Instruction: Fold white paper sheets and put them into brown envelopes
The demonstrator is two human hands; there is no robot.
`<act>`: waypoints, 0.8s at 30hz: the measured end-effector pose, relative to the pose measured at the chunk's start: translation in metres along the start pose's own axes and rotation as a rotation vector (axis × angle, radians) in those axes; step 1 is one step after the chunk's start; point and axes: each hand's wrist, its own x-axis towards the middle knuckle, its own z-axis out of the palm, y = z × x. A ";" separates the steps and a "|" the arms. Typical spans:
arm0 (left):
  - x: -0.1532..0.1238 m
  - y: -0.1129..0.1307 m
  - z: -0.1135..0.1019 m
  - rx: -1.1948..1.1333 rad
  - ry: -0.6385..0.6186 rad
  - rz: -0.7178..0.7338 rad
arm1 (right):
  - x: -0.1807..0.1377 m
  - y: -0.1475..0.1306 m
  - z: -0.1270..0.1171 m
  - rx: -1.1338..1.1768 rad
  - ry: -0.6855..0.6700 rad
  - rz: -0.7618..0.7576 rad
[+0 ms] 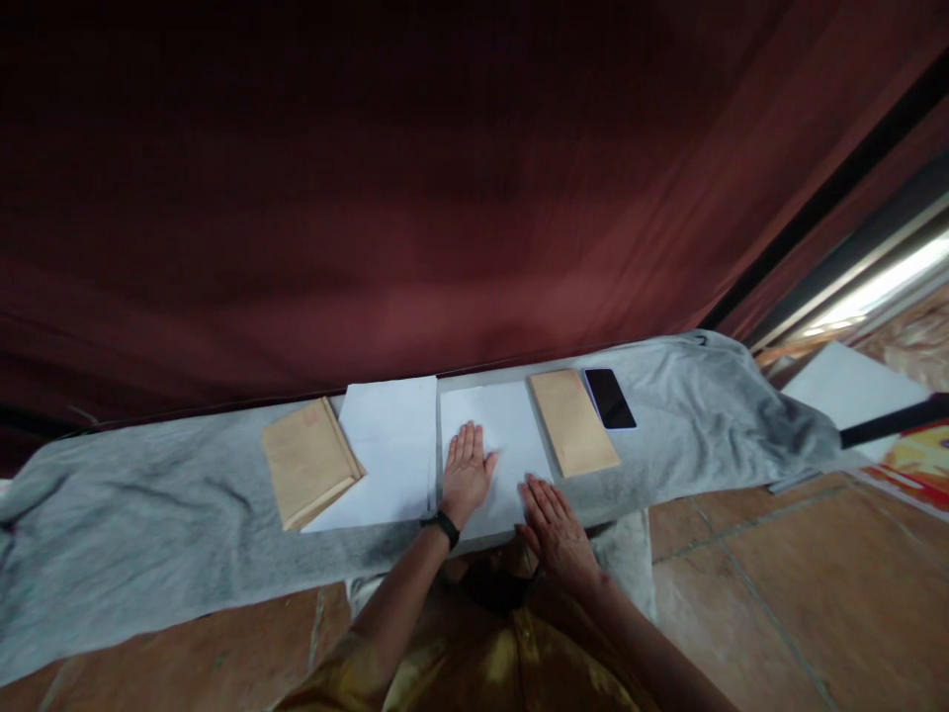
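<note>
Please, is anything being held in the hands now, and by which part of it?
Nothing is held: the left hand lies flat on the white paper, and the right hand rests at its near right corner.

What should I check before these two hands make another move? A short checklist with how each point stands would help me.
1. Left hand flat on the middle white sheet: ok, palm down with the fingers pointing away from the person.
2. Right hand on that sheet: ok, fingertips at its near right corner.
3. Only one sheet under the hands: cannot tell from this view.
4. White paper on the left uncovered: not ok, the brown envelopes overlap its left side.
5. Phone away from the hands: ok, it lies beyond the right-hand brown envelope, its screen dark.
</note>
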 end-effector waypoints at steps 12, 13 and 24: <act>0.072 -0.010 0.004 0.033 -0.106 -0.109 | -0.003 -0.001 0.008 -0.099 0.005 -0.020; 0.078 -0.014 0.004 0.036 -0.113 -0.131 | -0.003 -0.001 0.009 -0.099 0.004 -0.024; 0.077 -0.021 0.014 -0.055 -0.073 0.151 | -0.005 0.001 0.014 -0.068 0.037 -0.013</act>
